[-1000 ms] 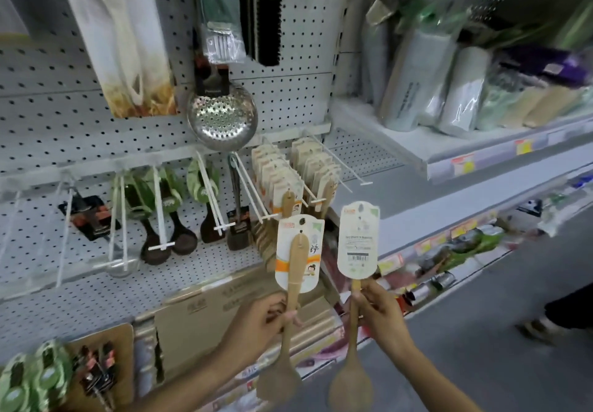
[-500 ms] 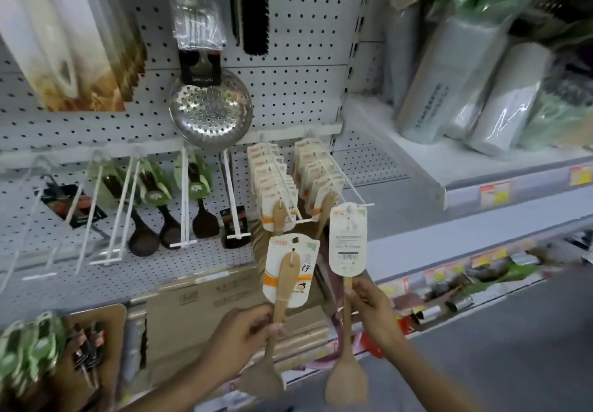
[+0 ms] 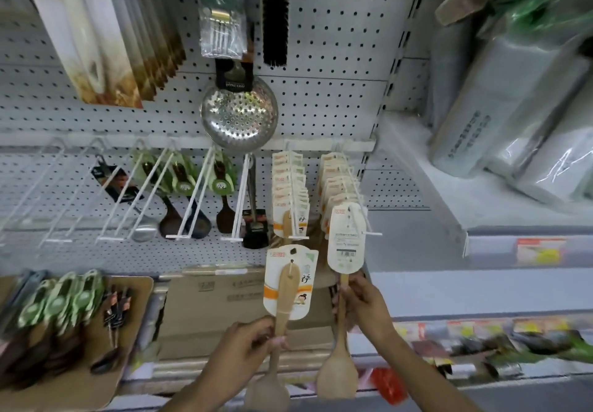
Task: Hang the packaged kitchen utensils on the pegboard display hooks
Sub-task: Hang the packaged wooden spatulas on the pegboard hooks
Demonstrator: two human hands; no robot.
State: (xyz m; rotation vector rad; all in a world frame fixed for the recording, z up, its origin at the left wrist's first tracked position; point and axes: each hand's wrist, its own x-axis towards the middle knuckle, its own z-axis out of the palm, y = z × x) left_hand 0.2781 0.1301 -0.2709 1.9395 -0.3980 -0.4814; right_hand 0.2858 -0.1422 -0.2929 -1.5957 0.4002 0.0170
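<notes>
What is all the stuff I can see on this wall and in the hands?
wooden spatulas: two, tan with white cards, one in each hand
carded spatulas: two full rows, white, right hooks
skimmer: one, silver, pegboard centre
brush: one, black bristles, top
dark spoons: several, green cards, left hooks
pegboard: one, white, behind
wrapped packs: several, clear, right shelf
hands: left hand and right hand, each gripping a spatula handle

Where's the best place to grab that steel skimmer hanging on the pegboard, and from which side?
Grip the steel skimmer by its black-sleeved handle neck, just above the bowl, coming straight from the front. The round perforated bowl looks wide and smooth, hard to pinch, while the neck is narrow and the packets above crowd the upper handle.
</notes>
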